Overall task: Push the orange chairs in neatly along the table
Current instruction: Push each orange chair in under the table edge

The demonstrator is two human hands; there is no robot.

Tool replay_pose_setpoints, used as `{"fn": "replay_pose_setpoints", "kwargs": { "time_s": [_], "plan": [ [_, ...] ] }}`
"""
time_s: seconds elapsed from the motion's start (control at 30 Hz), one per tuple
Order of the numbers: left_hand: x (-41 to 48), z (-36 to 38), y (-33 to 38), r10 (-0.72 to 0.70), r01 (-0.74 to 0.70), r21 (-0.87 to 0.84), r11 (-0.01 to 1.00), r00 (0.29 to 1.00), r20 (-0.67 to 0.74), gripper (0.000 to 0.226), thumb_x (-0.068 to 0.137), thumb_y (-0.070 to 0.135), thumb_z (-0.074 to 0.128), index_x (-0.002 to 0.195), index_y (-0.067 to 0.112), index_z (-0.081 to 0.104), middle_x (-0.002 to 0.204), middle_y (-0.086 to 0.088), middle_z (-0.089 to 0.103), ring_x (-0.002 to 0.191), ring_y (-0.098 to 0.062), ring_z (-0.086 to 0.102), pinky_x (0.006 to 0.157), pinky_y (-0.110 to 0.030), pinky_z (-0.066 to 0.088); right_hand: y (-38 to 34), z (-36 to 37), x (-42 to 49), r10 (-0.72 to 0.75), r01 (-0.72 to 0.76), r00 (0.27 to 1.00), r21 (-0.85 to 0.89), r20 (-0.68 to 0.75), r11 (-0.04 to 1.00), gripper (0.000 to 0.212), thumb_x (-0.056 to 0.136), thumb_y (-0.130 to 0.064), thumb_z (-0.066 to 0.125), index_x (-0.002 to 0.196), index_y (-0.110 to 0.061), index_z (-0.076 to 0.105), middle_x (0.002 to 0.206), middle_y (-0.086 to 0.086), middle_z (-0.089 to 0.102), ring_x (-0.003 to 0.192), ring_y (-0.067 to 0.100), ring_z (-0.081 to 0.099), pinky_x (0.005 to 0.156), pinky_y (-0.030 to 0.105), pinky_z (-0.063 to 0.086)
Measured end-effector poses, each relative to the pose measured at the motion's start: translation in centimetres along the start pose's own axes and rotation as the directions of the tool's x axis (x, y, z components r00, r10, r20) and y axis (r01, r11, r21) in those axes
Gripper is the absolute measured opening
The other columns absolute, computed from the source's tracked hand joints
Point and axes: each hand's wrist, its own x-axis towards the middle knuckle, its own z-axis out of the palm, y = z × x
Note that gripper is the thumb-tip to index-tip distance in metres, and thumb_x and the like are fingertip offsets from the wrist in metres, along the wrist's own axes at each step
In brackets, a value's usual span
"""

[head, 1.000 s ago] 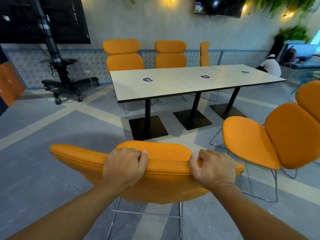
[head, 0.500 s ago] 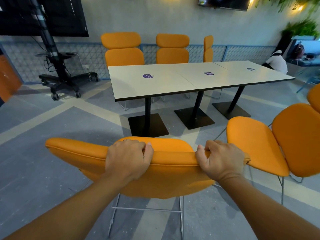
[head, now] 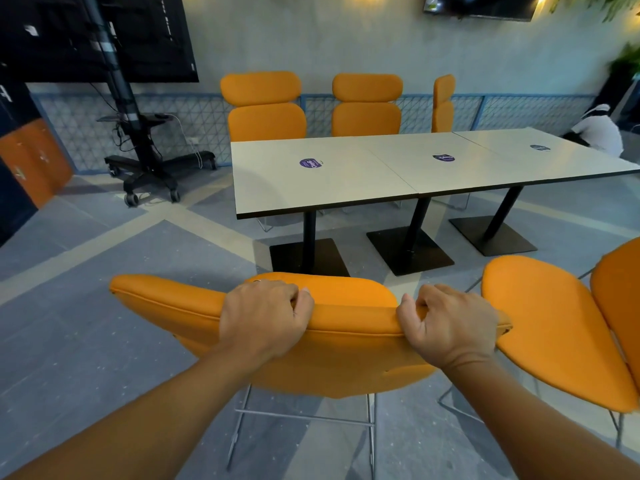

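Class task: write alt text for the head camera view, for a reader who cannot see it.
Both hands, left hand and right hand, grip the top edge of an orange chair's backrest, facing a long white table across open floor. A second orange chair stands at the right, and three more line the table's far side.

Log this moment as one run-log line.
left hand: gripping chair back | right hand: gripping same | chair: short of table | second chair: right, not pushed in
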Motion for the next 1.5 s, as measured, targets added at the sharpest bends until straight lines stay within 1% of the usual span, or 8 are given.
{"fn": "replay_pose_setpoints", "kwargs": {
  "time_s": [0.3, 0.57, 0.67, 0.77, 0.97, 1.1, 1.27, 1.5],
  "plan": [
    [5.0, 2.3, 0.3, -0.043, 0.043, 0.020, 0.999, 0.999, 0.015, 0.049, 0.093, 0.045, 0.035, 0.049, 0.023, 0.039, 0.045, 0.004, 0.036, 0.042, -0.008, 0.034, 0.041, -0.024, 0.016, 1.8, 3.1, 4.6, -0.023, 0.023, 0.999, 0.018, 0.046, 1.000, 0.052, 0.090, -0.050, 0.036, 0.052, -0.018, 0.050, 0.047, -0.005, 0.036, 0.042, 0.013, 0.028, 0.054, 0.021, 0.008],
    [8.3, 4.2, -2.1, -0.034, 0.034, 0.016, 0.999, 0.999, 0.008, 0.049, 0.093, 0.047, 0.032, 0.053, 0.021, 0.046, 0.048, 0.003, 0.042, 0.045, -0.010, 0.039, 0.039, -0.025, 0.025, 0.6, 5.3, 7.1, 0.046, -0.045, 0.986, -0.013, 0.157, 0.999, 0.052, 0.090, -0.052, 0.033, 0.052, -0.020, 0.050, 0.048, -0.005, 0.038, 0.045, 0.013, 0.035, 0.052, 0.028, 0.035],
    [9.4, 4.7, -3.8, -0.006, 0.006, 0.016, 1.000, 1.000, 0.011, 0.049, 0.092, 0.047, 0.030, 0.054, 0.021, 0.046, 0.049, 0.002, 0.043, 0.045, -0.010, 0.039, 0.039, -0.025, 0.024, -1.8, 6.0, 7.9, 0.091, -0.081, 0.962, -0.051, 0.257, 0.995, 0.054, 0.091, -0.055, 0.030, 0.052, -0.022, 0.047, 0.049, -0.005, 0.041, 0.048, 0.012, 0.040, 0.061, 0.033, 0.044],
    [10.5, 5.2, -5.5, 0.003, -0.003, 0.008, 1.000, 1.000, 0.003, 0.050, 0.091, 0.048, 0.030, 0.054, 0.021, 0.047, 0.049, 0.002, 0.043, 0.045, -0.011, 0.039, 0.040, -0.024, 0.023, -4.3, 7.2, 8.6, 0.128, -0.119, 0.965, -0.055, 0.228, 0.991, 0.058, 0.092, -0.059, 0.033, 0.049, -0.021, 0.045, 0.047, -0.006, 0.040, 0.046, 0.013, 0.041, 0.062, 0.034, 0.046],
    [12.9, 6.2, -8.2, 0.020, -0.021, -0.025, 0.999, 1.000, -0.008, 0.050, 0.091, 0.048, 0.030, 0.052, 0.021, 0.044, 0.048, 0.004, 0.040, 0.045, -0.009, 0.037, 0.042, -0.024, 0.023, -5.8, 9.5, 9.9, 0.153, -0.150, 0.982, -0.038, 0.109, 0.988, 0.048, 0.087, -0.050, 0.047, 0.049, -0.021, 0.047, 0.047, -0.005, 0.040, 0.044, 0.016, 0.038, 0.056, 0.032, 0.040],
    [14.2, 6.8, -8.3, 0.027, -0.026, -0.045, 0.999, 1.000, 0.006, 0.050, 0.092, 0.048, 0.031, 0.052, 0.021, 0.045, 0.047, 0.004, 0.038, 0.046, -0.008, 0.037, 0.042, -0.025, 0.028, -5.5, 10.5, 10.9, 0.153, -0.150, 0.985, -0.032, 0.083, 0.988, 0.047, 0.087, -0.049, 0.044, 0.050, -0.021, 0.048, 0.048, -0.006, 0.039, 0.044, 0.016, 0.037, 0.056, 0.032, 0.040],
    [15.7, 7.0, -7.7, 0.035, -0.035, -0.039, 0.999, 0.999, -0.015, 0.048, 0.092, 0.045, 0.036, 0.051, 0.021, 0.045, 0.046, 0.005, 0.035, 0.046, -0.006, 0.030, 0.043, -0.024, 0.017, -4.5, 11.3, 12.5, 0.154, -0.154, 0.987, -0.011, 0.052, 0.988, 0.048, 0.087, -0.049, 0.038, 0.049, -0.020, 0.049, 0.047, -0.005, 0.040, 0.042, 0.016, 0.035, 0.053, 0.029, 0.034],
    [18.9, 8.4, -7.5, 0.046, -0.046, -0.027, 0.999, 0.999, 0.002, 0.050, 0.094, 0.047, 0.028, 0.054, 0.023, 0.046, 0.048, 0.005, 0.040, 0.046, -0.006, 0.033, 0.044, -0.024, 0.017, -3.4, 13.4, 15.3, 0.162, -0.163, 0.987, 0.005, 0.011, 0.987, 0.048, 0.086, -0.049, 0.037, 0.049, -0.021, 0.049, 0.046, -0.006, 0.038, 0.042, 0.010, 0.027, 0.053, 0.024, 0.020]
  ]
}}
